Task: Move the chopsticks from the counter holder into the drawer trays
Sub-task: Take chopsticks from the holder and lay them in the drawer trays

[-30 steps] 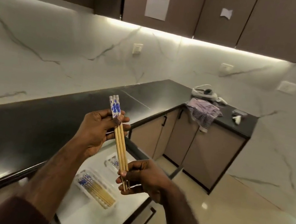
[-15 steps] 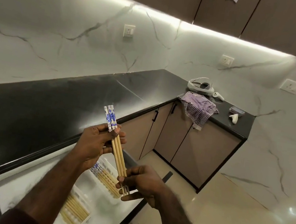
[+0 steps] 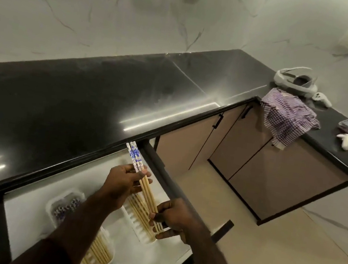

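Head view. Both hands hold one bundle of chopsticks [image 3: 146, 188], low centre of frame, over the open drawer [image 3: 169, 249]. Left hand [image 3: 123, 183]: grip closed round the upper part, just below the blue-and-white patterned ends, which point up-left toward the black tabletop [image 3: 64, 102] edge. Right hand [image 3: 172, 218]: fingers pinch the bare wooden tips at the lower end. Directly beneath, a white tray [image 3: 138, 226] in the drawer already holds chopsticks. Lower left, two more trays: one [image 3: 63, 204] with patterned ends showing, one [image 3: 98, 256] with plain wooden sticks. Right side: checked cloth [image 3: 288, 117] draped over the tabletop edge.
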